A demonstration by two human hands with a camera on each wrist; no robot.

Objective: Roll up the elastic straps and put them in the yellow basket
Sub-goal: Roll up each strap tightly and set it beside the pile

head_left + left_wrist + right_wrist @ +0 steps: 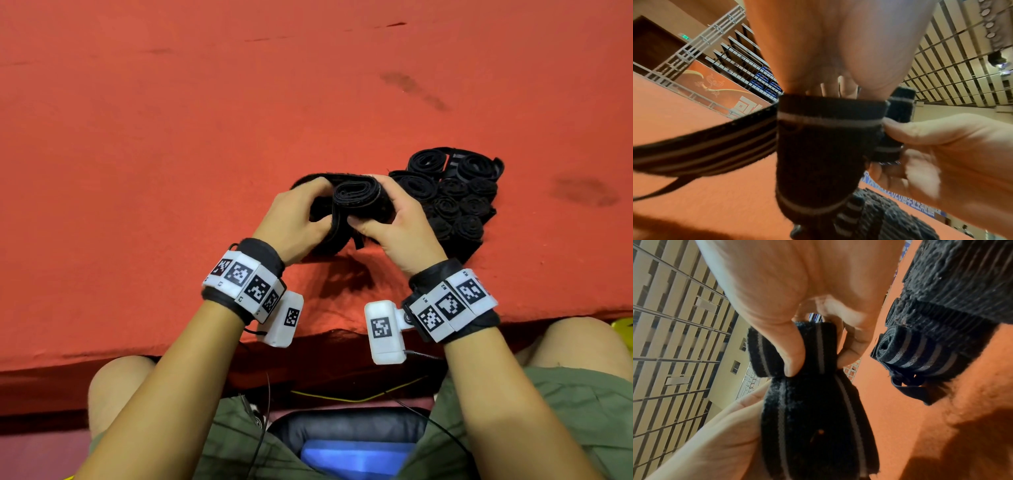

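A black elastic strap with grey stripes (356, 197) is partly wound into a loose oval roll above the red cloth. My left hand (301, 212) grips its left side, and the loose end (701, 149) trails off to the left. My right hand (387, 219) pinches the roll between thumb and fingers (795, 356). The strap (812, 418) fills the middle of the right wrist view. A cluster of several rolled black straps (455, 198) lies on the cloth just right of my hands. A sliver of yellow (623, 325) shows at the right edge beside my knee.
The red cloth table (205, 137) spreads wide and bare to the left and far side. Its near edge (171, 353) runs above my knees. A finished roll (910, 353) lies close to my right hand. Cables and a blue device (356, 455) sit in my lap.
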